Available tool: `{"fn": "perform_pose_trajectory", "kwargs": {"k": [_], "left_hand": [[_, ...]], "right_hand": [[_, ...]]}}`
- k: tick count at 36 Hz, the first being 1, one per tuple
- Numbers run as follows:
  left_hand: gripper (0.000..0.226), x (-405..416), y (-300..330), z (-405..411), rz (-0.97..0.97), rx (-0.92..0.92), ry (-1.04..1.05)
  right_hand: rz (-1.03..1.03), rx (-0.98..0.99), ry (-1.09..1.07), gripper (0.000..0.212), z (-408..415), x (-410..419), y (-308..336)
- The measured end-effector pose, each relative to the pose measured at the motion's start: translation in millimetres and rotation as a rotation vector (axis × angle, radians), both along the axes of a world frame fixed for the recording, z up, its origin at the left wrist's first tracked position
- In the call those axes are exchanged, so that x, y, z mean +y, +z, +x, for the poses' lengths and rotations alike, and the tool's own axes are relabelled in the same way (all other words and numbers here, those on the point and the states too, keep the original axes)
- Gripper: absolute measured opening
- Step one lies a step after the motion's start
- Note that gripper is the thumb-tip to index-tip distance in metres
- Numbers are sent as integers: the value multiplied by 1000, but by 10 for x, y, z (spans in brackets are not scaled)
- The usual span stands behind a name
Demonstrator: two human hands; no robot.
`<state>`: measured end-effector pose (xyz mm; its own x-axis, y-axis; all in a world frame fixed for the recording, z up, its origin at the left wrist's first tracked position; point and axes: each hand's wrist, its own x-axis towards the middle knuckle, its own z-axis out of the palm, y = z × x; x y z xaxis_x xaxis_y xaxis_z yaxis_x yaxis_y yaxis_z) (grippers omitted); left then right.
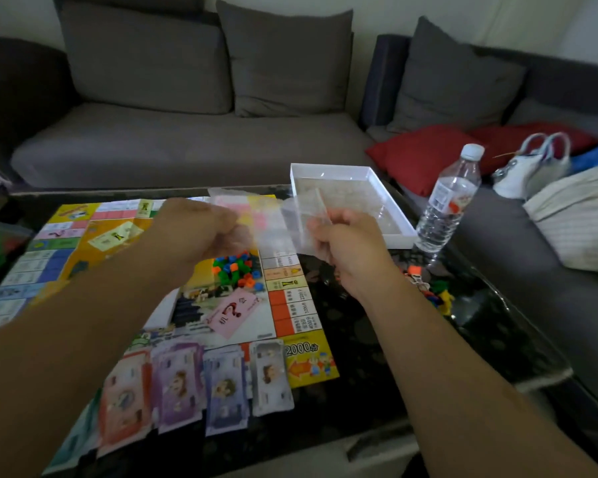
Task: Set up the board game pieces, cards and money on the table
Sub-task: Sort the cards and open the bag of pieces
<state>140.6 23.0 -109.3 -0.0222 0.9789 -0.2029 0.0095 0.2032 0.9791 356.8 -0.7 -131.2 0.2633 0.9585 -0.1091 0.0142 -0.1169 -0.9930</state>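
My left hand and right hand both pinch a clear plastic bag stretched sideways between them, directly above the colored cubes on the board, left hand nearer.

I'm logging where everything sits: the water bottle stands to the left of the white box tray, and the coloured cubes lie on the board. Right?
Not quite. The head view shows the water bottle to the right of the white box tray, not the left. The coloured cubes do lie on the board.

water bottle, red cushions, handbag
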Motion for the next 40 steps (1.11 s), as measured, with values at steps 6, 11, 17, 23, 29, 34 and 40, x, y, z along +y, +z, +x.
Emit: {"fn": "perform_pose_trajectory", "kwargs": {"k": [6,11,17,23,29,34,40], "left_hand": [[24,-301,65,251,-40,16,-234],[20,-454,46,358,-80,174,-320],[16,-538,-11,396,-77,206,-275],[16,-603,-8,360,-49,246,-265],[12,-655,-55,199,10,285,-251],[12,-719,-82,229,5,276,-257],[15,-808,-38,487,34,161,-325]], "right_hand": [[72,-141,-146,9,488,-274,54],[-16,-377,-101,21,990,-724,-75],[-172,-689,-116,23,1176,-942,-154],[-125,-762,-129,33,1059,-933,-61],[-142,-916,607,72,910,-1022,-6],[-110,-1424,718,60,765,-916,-132],[60,-1161,412,23,754,-889,-55]]}}
